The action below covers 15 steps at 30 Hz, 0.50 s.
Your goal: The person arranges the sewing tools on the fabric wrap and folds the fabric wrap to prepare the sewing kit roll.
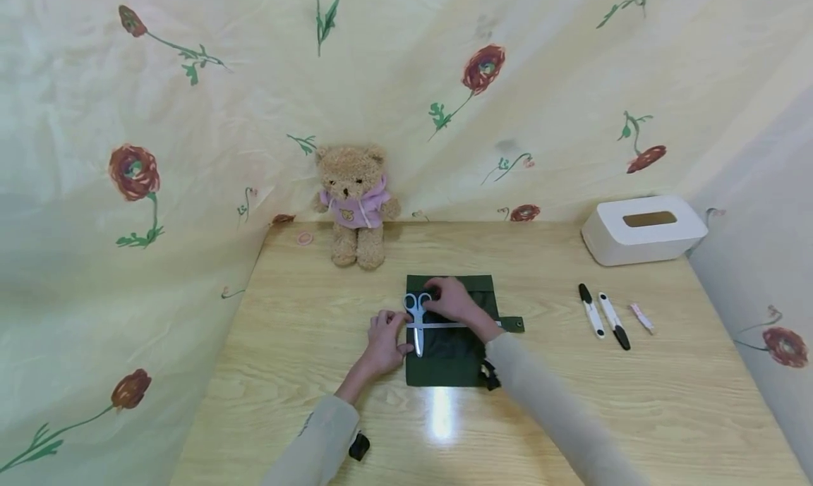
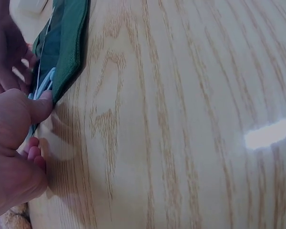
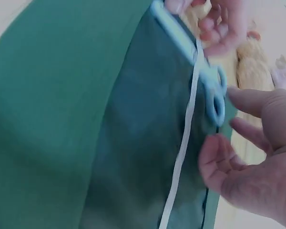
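Light-blue scissors [image 1: 418, 320] lie along the left side of a dark green fabric pouch [image 1: 444, 372] spread on the table, their blades pointing toward the person. A white elastic strip [image 3: 182, 152] crosses over the scissors. My left hand [image 1: 384, 346] rests at the pouch's left edge, thumb beside the blade end and fingers spread from it near the strip. Beside the scissors' handle loops is my right hand [image 1: 452, 299], with a fingertip right at one loop and the fingers loosely bent, not wrapped round it.
A snap tab [image 1: 512, 324] extends from the pouch's right side. Farther right lie two black-and-white pens [image 1: 591, 311] [image 1: 614, 321] and a small pink-white stick [image 1: 641, 318]. At the back are a teddy bear [image 1: 351, 207], a pink ring [image 1: 305, 238] and a white tissue box [image 1: 644, 230].
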Motion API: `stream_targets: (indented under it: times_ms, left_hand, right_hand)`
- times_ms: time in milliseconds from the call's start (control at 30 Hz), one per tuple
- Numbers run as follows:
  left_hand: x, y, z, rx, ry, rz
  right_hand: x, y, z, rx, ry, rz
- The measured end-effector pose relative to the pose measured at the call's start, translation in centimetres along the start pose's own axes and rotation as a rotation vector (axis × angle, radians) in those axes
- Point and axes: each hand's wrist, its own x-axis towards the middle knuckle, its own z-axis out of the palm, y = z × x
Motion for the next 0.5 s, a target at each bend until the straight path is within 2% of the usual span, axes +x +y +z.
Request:
stream_targets:
  times_ms: [67, 167, 233, 367, 500]
  left_hand:
    - [0.1, 0.1, 0.1, -0.028, 0.02, 0.02]
    - [0.0, 0.2, 0.1, -0.086, 0.061, 0.034]
    - [0.0, 0.3, 0.0, -0.117, 0.073, 0.024]
    - [-0.1, 0.3, 0.1, -0.121, 0.073, -0.006]
    - [-0.1, 0.4, 0.3, -0.121, 0.083, -0.014]
  right_hand:
    - [-1.0, 1.4, -1.8, 0.021, 0.076, -0.019]
    - [-3.3, 3.6, -5.5, 0.055, 0.164, 0.008]
    - [-5.2, 5.2, -8.1, 0.067, 0.22, 0.042]
    - [-9.2, 8.5, -12.9, 0.052, 0.336, 0.126]
    - [-12.2, 11.1, -16.2, 0.008, 0.375, 0.209]
